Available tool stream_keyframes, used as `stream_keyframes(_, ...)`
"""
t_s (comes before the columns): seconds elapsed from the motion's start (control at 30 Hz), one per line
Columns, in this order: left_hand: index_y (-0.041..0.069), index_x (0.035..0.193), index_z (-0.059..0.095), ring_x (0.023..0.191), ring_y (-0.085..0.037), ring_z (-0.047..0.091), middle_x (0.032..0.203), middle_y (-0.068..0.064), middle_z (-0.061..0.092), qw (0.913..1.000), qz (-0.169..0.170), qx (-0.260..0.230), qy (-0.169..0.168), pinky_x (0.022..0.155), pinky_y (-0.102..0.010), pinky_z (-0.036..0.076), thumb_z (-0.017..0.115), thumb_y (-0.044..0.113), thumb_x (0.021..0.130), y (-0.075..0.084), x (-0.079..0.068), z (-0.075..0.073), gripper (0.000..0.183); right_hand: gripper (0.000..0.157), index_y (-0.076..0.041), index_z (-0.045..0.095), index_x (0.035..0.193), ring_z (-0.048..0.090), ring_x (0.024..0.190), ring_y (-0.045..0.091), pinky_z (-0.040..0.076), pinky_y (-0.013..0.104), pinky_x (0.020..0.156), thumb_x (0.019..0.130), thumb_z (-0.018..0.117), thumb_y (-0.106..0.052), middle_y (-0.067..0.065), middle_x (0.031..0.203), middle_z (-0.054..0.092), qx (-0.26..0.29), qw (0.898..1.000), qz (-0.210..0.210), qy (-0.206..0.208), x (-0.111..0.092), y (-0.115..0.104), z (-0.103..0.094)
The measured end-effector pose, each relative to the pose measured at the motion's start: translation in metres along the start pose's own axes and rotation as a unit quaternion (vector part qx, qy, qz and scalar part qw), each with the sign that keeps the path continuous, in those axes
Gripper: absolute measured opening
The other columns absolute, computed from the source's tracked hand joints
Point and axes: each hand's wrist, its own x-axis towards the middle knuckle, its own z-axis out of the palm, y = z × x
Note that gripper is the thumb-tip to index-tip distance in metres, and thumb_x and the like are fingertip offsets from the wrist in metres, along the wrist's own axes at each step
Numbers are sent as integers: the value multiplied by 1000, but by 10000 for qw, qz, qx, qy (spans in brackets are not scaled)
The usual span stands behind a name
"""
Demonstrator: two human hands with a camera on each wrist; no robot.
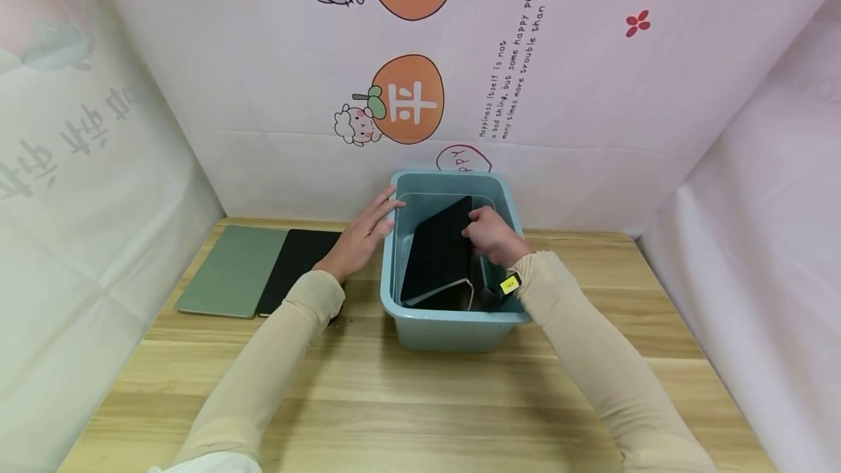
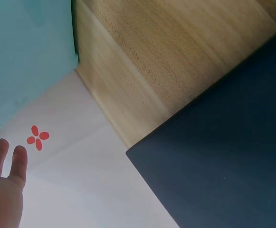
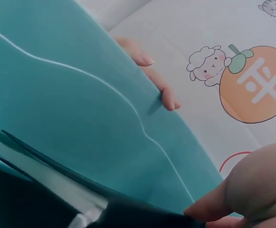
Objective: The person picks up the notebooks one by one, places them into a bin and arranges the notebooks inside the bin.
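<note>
The right hand (image 1: pixel 494 237) pinches the edge of a thin book with a flat black cover and pale pages (image 1: pixel 436 250). Its thumb and fingers are clamped on that edge, up near a corner. The book leans, tilted, inside a light blue plastic bin with a thick rim (image 1: pixel 453 334). The left hand (image 1: pixel 358 241) has its fingers a little apart, with the tips over the bin's left rim.

The book could slip or twist, because the hand has just one edge of it and the rest hangs off to the side. It might also flop open, since the covers are not squeezed together at the far end. A thin pale loop (image 1: pixel 470 292) sits by the book's low end; it could catch, though what it belongs to is hard to tell. The bin might tip or slide if the book bumps its wall, as the left fingers seem only to rest there. The flat green notebook (image 1: pixel 233 268) and flat black notebook (image 1: pixel 298 261) lie outside, left of the bin.
</note>
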Motion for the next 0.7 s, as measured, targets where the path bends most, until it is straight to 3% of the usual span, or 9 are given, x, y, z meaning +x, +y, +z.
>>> stream_keyframes(0.13,30,155,42,159,-10,15,171,22,10,10000,44,-36,1,126,-57,24,32,50,110,-1,1,0,50,64,5,11,161,40,145,35,43,53,114,103,38,3,21,170,13,-208,9997,117,-8,1,0,1)
stream_keyframes(0.3,29,155,42,159,-9,15,171,22,10,10000,43,-13,-9,126,-57,24,31,52,109,0,0,0,52,68,1,12,162,47,128,32,49,47,109,103,45,-4,19,168,21,-631,9970,449,-24,-2,1,-1)
stream_keyframes(0.5,34,155,41,159,-9,14,171,23,9,10000,1,75,-30,127,-56,23,30,54,109,1,-1,-1,51,77,-1,10,163,44,93,29,44,40,86,103,55,-18,17,158,25,-1059,9915,686,-308,-4,1,0)
stream_keyframes(0.57,36,155,40,159,-9,14,171,23,9,10000,-20,73,-12,127,-56,23,30,54,109,1,-2,-1,50,78,-1,10,163,49,102,29,48,41,94,103,56,-19,17,163,23,-1060,9917,649,-319,-4,0,0)
stream_keyframes(0.63,35,155,41,159,-9,14,171,23,9,10000,-19,67,-4,127,-56,23,30,54,109,1,-1,-1,51,78,0,8,163,49,126,33,46,47,110,104,55,-18,18,169,15,-955,9931,592,-339,-4,-1,0)
stream_keyframes(0.7,33,155,41,159,-9,14,171,23,9,10000,-8,71,-9,126,-57,24,30,55,109,1,-1,-2,53,78,0,6,163,27,153,33,34,54,122,104,54,-16,15,173,5,-785,9946,579,-357,-4,-2,0)
